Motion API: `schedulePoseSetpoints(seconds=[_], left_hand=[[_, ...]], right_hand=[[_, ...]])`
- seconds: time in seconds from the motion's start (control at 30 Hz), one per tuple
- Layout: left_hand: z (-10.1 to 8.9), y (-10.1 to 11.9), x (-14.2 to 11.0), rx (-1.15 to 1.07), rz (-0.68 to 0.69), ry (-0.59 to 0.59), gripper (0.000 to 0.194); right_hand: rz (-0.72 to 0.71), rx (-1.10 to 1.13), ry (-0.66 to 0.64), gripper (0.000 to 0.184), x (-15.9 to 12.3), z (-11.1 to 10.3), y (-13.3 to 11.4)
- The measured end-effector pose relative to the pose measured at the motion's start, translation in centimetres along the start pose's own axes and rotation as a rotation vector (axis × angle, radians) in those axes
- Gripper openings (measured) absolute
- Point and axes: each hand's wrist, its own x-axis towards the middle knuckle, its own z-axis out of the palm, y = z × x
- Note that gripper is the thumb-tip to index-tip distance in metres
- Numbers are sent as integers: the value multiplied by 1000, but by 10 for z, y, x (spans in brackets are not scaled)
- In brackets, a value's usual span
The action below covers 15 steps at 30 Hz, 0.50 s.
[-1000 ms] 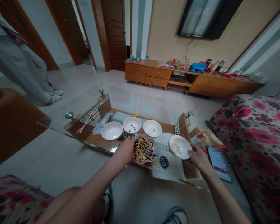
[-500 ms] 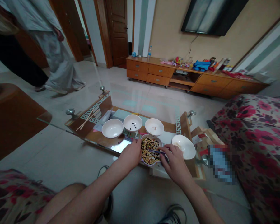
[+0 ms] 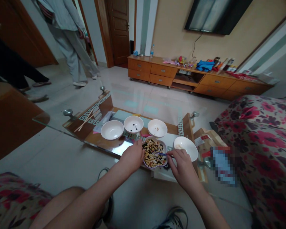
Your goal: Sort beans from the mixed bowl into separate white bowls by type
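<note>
White bowls are set beyond a purple bean dish. Chopsticks are clamped by the fingers of the right hand; those of the left hand cannot be made out.

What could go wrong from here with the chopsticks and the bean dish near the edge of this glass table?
The right hand holds the chopsticks over the dish, so a slip might flick beans onto the glass table. The left hand is at the dish's rim, and a careless push could tip the dish near the table's edge. The white bowl beside the right hand could also get knocked.
</note>
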Motion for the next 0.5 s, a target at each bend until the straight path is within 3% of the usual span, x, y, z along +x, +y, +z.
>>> schedulePoseSetpoints(seconds=[0.1, 0.27, 0.5], left_hand=[[5, 2, -2, -2, -126, -17, 37], [10, 5, -1, -31, -185, -71, 32], [8, 6, 2, -8, -82, -68, 31]], right_hand=[[80, 42, 11, 18, -6, -5, 7], [206, 117, -50, 22, -11, -10, 11], [122, 112, -18, 24, -7, -12, 7]])
